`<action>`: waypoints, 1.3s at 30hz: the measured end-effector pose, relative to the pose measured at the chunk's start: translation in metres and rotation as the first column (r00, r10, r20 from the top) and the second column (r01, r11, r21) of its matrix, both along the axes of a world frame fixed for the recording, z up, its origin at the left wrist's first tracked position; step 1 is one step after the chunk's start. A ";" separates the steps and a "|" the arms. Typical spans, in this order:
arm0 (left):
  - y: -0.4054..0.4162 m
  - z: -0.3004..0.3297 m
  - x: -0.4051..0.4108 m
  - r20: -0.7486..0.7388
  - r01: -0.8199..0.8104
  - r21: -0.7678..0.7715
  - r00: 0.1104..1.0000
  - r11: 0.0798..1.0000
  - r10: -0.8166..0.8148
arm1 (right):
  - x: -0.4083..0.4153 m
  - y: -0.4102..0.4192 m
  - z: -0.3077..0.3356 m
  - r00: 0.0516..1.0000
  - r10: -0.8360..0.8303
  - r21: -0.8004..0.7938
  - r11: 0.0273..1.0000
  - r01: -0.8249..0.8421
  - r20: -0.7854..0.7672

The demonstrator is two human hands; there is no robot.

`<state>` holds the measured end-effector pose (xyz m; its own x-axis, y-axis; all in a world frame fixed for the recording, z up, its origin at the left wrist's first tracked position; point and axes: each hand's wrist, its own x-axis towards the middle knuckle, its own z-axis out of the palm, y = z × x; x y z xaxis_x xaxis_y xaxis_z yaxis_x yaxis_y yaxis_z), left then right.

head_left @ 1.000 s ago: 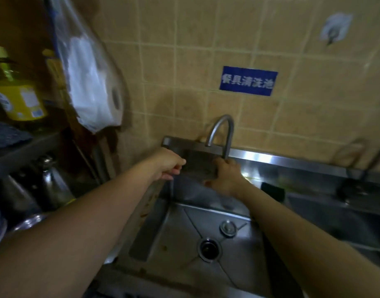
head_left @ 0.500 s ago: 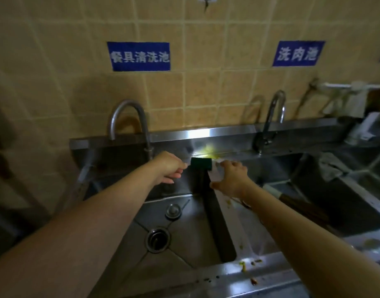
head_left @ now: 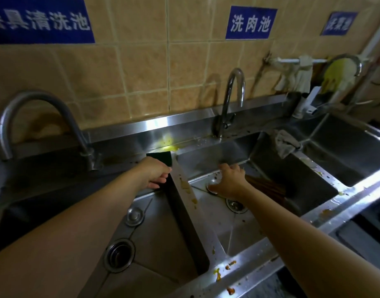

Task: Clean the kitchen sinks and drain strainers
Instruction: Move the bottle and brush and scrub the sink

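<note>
Three steel sinks stand side by side. The left sink (head_left: pixel 163 244) has a drain strainer (head_left: pixel 119 254) and a round plug (head_left: pixel 134 216) on its floor. A dark green sponge (head_left: pixel 160 157) lies at the back end of the divider (head_left: pixel 186 190). My left hand (head_left: pixel 154 172) sits right in front of the sponge with curled fingers; a grip on it is not visible. Down in the middle sink (head_left: pixel 234 233), my right hand (head_left: pixel 230 181) spreads its fingers over a round metal strainer (head_left: pixel 212 182), beside the open drain (head_left: pixel 236 204).
A bundle of brown chopsticks (head_left: pixel 266 187) lies in the middle sink. Food scraps smear the divider and the front rim (head_left: pixel 224 268). Two faucets (head_left: pixel 41 123) (head_left: pixel 232 100) rise at the back. A grey rag (head_left: pixel 285 145) hangs by the right sink; gloves (head_left: pixel 300 76) hang above.
The view swung right and closer. My right hand dropped from the divider into the middle sink onto the strainer. My left hand moved right, up against the sponge.
</note>
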<state>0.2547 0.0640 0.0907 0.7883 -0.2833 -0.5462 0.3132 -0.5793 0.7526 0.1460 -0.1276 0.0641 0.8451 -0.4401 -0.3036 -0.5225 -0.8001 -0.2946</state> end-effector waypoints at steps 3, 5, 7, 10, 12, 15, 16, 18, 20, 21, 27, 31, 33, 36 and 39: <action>-0.018 -0.016 0.009 -0.024 0.007 0.003 1.000 1.000 -0.007 | 0.008 -0.019 -0.015 1.000 0.003 0.014 1.000 -0.003 -0.010; -0.034 -0.026 0.015 -0.027 -0.001 0.005 1.000 1.000 0.001 | 0.013 -0.035 -0.026 1.000 0.003 0.049 0.999 -0.003 -0.006; -0.052 -0.036 0.020 -0.034 -0.008 0.000 0.999 1.000 0.008 | 0.018 -0.053 -0.038 1.000 0.008 0.060 0.998 -0.007 -0.009; -0.085 -0.056 0.024 -0.058 -0.017 0.008 0.998 1.000 0.018 | 0.027 -0.088 -0.062 0.999 0.014 0.069 0.998 -0.011 -0.042; -0.106 -0.069 0.024 -0.099 -0.008 0.000 0.995 1.000 0.008 | 0.033 -0.111 -0.078 0.995 0.033 0.071 0.997 -0.027 -0.094; -0.149 -0.093 0.027 -0.156 -0.019 0.024 0.987 1.000 0.023 | 0.047 -0.157 -0.109 0.987 0.047 0.080 0.996 -0.035 -0.151; -0.161 -0.100 0.028 -0.155 -0.026 0.049 0.987 0.998 0.033 | 0.051 -0.171 -0.120 0.988 0.045 0.088 0.996 -0.032 -0.151; -0.187 -0.118 0.030 -0.178 -0.066 0.048 0.981 0.997 0.073 | 0.062 -0.200 -0.143 0.986 0.041 0.100 0.995 -0.025 -0.164; -0.208 -0.135 0.031 -0.214 -0.114 0.020 0.970 0.993 0.115 | 0.073 -0.224 -0.164 0.984 0.029 0.096 0.995 -0.012 -0.178; -0.219 -0.145 0.032 -0.228 -0.126 0.017 0.965 0.992 0.126 | 0.080 -0.236 -0.175 0.983 0.024 0.091 0.996 -0.008 -0.183; -0.254 -0.189 0.044 -0.210 -0.204 0.091 0.953 0.975 0.219 | 0.111 -0.282 -0.238 0.983 0.040 0.116 0.993 -0.020 -0.181; -0.263 -0.210 0.054 -0.216 -0.246 0.102 0.940 0.964 0.263 | 0.126 -0.295 -0.274 0.981 0.104 0.072 0.993 -0.093 -0.166; -0.265 -0.217 0.057 -0.207 -0.251 0.119 0.940 0.961 0.272 | 0.134 -0.297 -0.285 0.979 0.117 0.036 0.993 -0.113 -0.166; -0.266 -0.227 0.061 -0.151 -0.268 0.135 0.946 0.954 0.287 | 0.146 -0.297 -0.302 0.982 0.095 0.003 0.995 -0.096 -0.162; -0.266 -0.235 0.061 -0.128 -0.275 0.133 0.948 0.952 0.291 | 0.153 -0.296 -0.315 0.986 0.068 -0.011 0.997 -0.071 -0.149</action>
<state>0.3161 -0.2023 -0.1447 0.7375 0.0093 -0.6753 0.5768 -0.5287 0.6227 0.2988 -0.4238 -0.2511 0.8198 -0.3880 -0.4211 -0.5025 -0.8400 -0.2044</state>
